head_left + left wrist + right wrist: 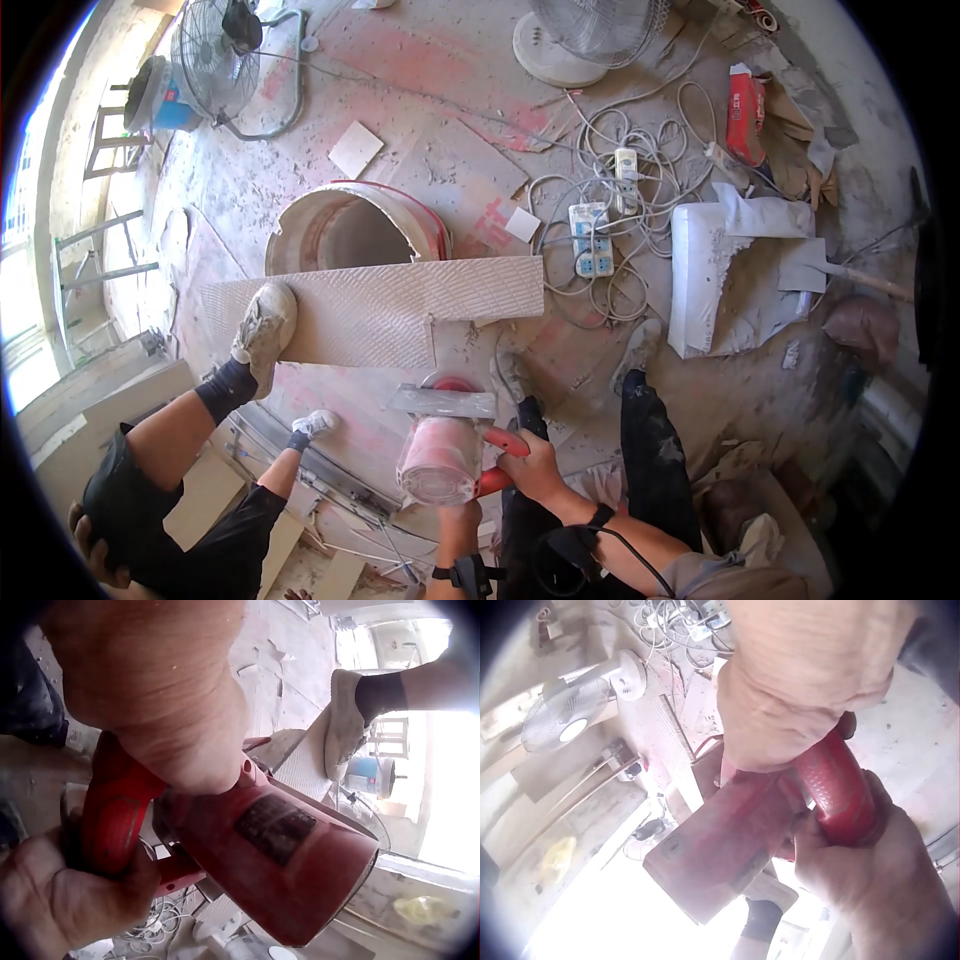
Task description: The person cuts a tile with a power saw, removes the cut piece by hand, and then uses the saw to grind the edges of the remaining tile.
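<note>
In the head view, a dusty red circular saw (438, 458) with a flat metal base plate (445, 402) is held near the slab's front edge. My right hand (532, 470) grips its red rear handle (116, 825). My left hand (460, 518) holds the saw from the near side, its fingers mostly hidden in the head view. Ahead lies a long tile slab (370, 315), ridged face up, across the rim of a large dusty bucket (430, 215). Another person's shoe (265, 325) presses on the slab's left part.
Tangled cables and power strips (592, 240) lie right of the slab. A torn white sack (695, 280) with a shovel (805, 265) is farther right. Two fans (215, 65) stand at the back. Loose tile pieces (356, 150) dot the floor, and a ladder (105, 265) is at left.
</note>
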A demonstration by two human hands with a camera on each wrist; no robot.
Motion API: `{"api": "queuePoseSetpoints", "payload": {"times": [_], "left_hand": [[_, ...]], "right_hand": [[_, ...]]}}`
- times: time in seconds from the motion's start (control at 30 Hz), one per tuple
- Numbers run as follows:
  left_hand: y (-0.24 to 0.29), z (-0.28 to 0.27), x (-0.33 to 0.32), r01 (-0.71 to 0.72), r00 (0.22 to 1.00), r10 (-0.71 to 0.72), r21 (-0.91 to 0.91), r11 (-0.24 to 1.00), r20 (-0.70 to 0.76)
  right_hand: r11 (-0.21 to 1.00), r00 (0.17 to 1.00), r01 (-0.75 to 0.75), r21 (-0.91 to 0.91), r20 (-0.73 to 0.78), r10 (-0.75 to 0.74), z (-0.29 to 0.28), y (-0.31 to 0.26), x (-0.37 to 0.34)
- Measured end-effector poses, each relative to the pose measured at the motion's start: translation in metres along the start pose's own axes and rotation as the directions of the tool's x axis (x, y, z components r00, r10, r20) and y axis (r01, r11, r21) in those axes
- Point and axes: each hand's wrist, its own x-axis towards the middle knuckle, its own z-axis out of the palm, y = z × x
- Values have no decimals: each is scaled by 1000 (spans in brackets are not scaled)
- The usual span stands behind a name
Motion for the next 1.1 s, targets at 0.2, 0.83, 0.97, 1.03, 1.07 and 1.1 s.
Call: {"api": "queuePoseSetpoints", "payload": {"times": [0.2,0.83,0.97,1.03,1.07,1.1], "left_hand": [[15,-2,3,-165,981,193,386,908,-35],[26,4,30,99,967,-189,-433,896,-169],[40,3,42,230,893,-446,-803,551,-50],[47,4,36,189,950,-310,-731,656,-33],[32,4,31,222,931,-363,-755,617,-23],[6,5,22,250,911,-413,-779,575,-12]], "right_hand": [[999,999,30,23,17,-30,-5,-11,6],[995,1000,-21,101,17,20,1,-14,23],[994,998,-56,92,19,54,3,-17,28],[994,996,-82,77,23,81,1,-13,24],[994,996,-89,67,28,87,0,-13,23],[994,995,-92,57,33,91,-1,-13,22]]}}
